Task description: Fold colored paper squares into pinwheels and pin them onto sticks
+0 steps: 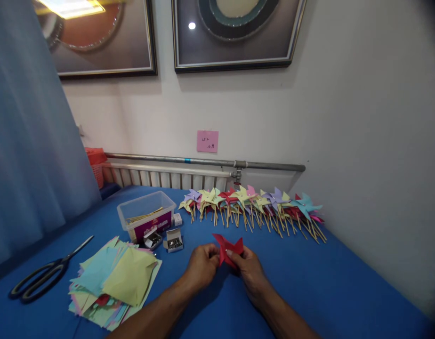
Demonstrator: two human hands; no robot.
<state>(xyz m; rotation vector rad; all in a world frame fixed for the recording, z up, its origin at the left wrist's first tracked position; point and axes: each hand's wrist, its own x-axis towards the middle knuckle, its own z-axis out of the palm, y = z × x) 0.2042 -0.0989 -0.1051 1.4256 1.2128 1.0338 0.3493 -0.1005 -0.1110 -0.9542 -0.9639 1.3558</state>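
Observation:
A red paper pinwheel point(223, 244) is held up over the blue table, its folded blades standing out and a small shiny pin at its centre. My right hand point(251, 270) grips it from the right, thumb across the front near the pin. At its left side, my left hand point(203, 263) has curled fingers and a thumb pinched at the pinwheel's edge; what lies between those fingertips is partly hidden. No stick shows on this pinwheel.
Behind lies a row of finished pinwheels on sticks point(274, 200). To the left are a clear plastic tub point(147, 207) with thin sticks, small boxes of pins point(174, 241), a pile of coloured paper point(129, 278) and scissors point(44, 278). A blue curtain point(30, 141) hangs at far left.

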